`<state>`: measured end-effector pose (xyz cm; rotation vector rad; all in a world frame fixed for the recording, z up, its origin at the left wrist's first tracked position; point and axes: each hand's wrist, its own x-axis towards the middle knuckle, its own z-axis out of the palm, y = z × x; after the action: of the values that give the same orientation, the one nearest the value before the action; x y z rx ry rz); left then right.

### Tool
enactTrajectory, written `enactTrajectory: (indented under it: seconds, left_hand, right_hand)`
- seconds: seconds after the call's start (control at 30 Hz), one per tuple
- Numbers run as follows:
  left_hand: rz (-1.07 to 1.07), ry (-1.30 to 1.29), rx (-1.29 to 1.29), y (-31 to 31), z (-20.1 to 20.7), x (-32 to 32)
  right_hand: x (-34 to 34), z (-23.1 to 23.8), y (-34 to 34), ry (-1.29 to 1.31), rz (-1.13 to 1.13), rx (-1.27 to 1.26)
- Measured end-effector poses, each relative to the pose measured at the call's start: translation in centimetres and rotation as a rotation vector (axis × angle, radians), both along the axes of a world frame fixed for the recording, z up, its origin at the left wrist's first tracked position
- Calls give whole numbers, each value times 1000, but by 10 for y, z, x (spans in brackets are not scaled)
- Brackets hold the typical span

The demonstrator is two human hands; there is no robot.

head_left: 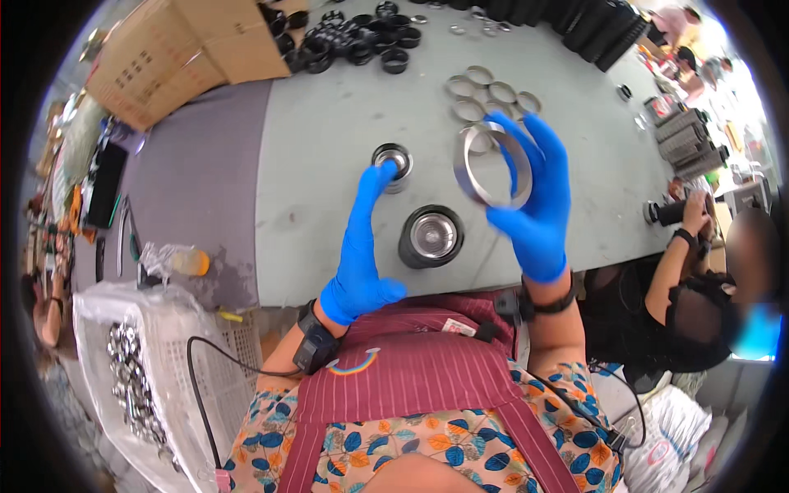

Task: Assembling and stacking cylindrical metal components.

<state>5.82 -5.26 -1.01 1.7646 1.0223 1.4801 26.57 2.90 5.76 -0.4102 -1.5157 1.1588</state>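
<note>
My right hand (544, 205), in a blue glove, grips a wide silver metal ring (467, 171) raised above the table, its opening turned partly toward me. My left hand (355, 261), gloved the same, has its fingers stretched out and its thumb apart. Its fingertips overlap a small black-rimmed metal cup-like part (399, 156); whether they press on it I cannot tell. Between my hands, nearer to me, a black cylindrical vessel (408, 247) with a shiny metal inside stands upright on the table.
Several thin metal rings (468, 109) lie beyond my right hand on the grey table (329, 123). Black rings (394, 62) cluster at the far side by a cardboard box (164, 62). A white crate (148, 308) of shiny parts stands left. At right, a co-worker's hand (697, 215) holds a black cylinder.
</note>
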Motion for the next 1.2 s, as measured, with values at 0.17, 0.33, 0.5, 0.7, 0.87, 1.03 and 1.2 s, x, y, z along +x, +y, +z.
enactTrajectory:
  seconds: [0.17, 0.33, 0.5, 0.7, 0.87, 1.03, 1.2]
  left_hand:
    - [24, 63, 91, -2, 23, 3]
    - [-29, 212, 129, 0, 28, 3]
    - [-92, 179, 66, 6, 23, 3]
    - [-94, 200, 42, 8, 20, 4]
    - [-82, 184, 33, 8, 12, 6]
    - [-62, 182, 39, 9, 7, 8]
    - [-85, 156, 33, 10, 5, 6]
  right_hand:
    - [-1, -25, -42, -222, -48, 83]
    - [-4, -32, -45, -334, -77, 135]
    - [-6, -36, -44, -408, -69, 166]
    - [-8, -40, -43, -405, -49, 151]
    - [-6, -43, -43, -427, -51, 148]
    - [-5, -43, -44, -444, -64, 146]
    - [-6, -45, -42, -459, -78, 158]
